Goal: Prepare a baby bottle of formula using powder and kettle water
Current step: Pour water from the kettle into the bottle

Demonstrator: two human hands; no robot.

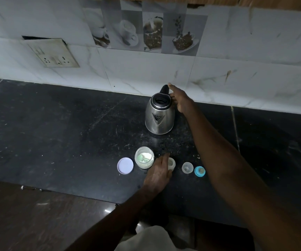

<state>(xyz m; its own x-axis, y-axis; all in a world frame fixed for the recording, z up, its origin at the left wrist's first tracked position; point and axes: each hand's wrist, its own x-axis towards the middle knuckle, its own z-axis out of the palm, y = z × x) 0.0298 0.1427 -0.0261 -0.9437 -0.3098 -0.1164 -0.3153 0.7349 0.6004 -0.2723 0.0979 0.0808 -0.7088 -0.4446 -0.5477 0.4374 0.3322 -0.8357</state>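
Two bare hands are working over the dark table (73, 133) we are looking down on. Our right hand (179, 99) is reaching far back to the kettle (159, 117), its fingers spread loosely beside the black handle (164, 90); we cannot tell whether they are touching it, and the grip is not closing on anything. The kettle is standing upright near the tiled wall (146, 69), its lid open and its spout facing us.

Our left hand (157, 173) is resting on the near part of the table, with its grip wrapping around the small bottle (171, 163), which is standing upright with its mouth open. Just left of the hand, an open jar (144, 157) is holding pale powder with a green scoop (142, 158) lying inside. A round white lid (125, 165) is lying flat just left of the jar. To the right of the bottle, a clear cap (187, 167) and a blue teat ring (199, 171) are sitting side by side, close together, apart from the bottle.

A switch plate (54, 54) is hanging on the wall, well to the left.
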